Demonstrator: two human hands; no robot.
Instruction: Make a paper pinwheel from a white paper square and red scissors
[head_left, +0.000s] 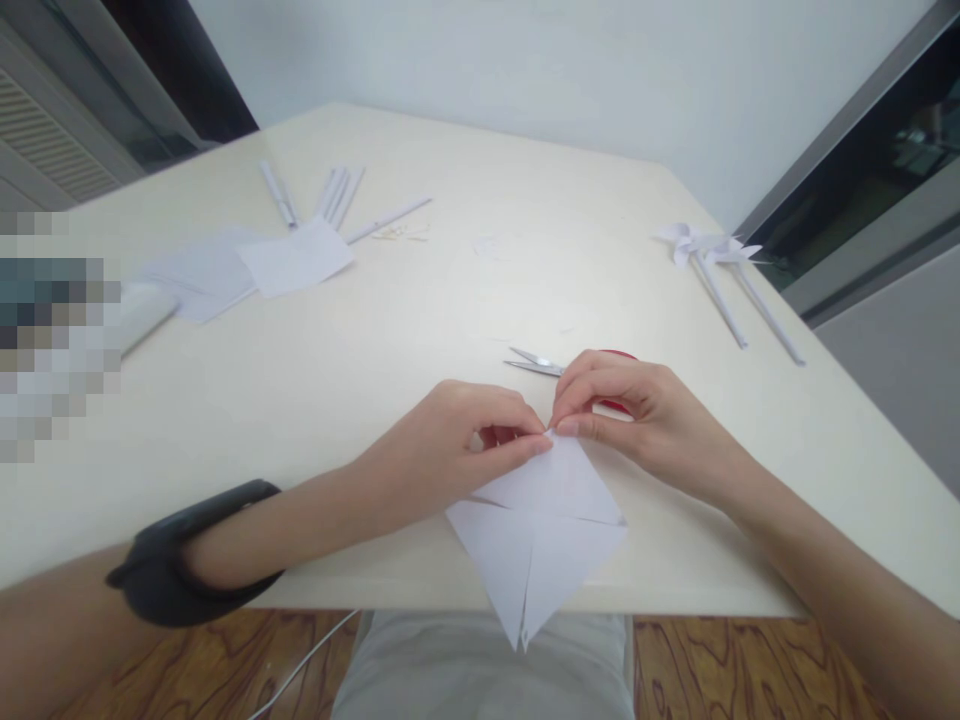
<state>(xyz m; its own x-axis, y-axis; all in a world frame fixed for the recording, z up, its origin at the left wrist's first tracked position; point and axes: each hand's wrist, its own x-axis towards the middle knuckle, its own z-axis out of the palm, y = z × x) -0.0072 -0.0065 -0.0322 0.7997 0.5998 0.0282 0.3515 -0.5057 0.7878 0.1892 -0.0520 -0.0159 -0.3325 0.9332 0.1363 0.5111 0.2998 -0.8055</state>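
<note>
A white square of paper (540,530) with cuts running in from its corners lies at the near edge of the cream table (375,350), its lower tip hanging over the edge. My left hand (457,440) and my right hand (637,415) meet at the paper's far corner, and both pinch it between thumb and forefinger. A dark band sits on my left wrist. Just behind my right hand lie scissors (536,362) with red handles, blades open and pointing left.
Two finished paper pinwheels (709,250) on rolled paper sticks lie at the right. A stack of white paper squares (247,265) and several rolled paper sticks (334,195) sit at the far left. Small pins (397,232) lie near them. Wooden floor shows below the table edge.
</note>
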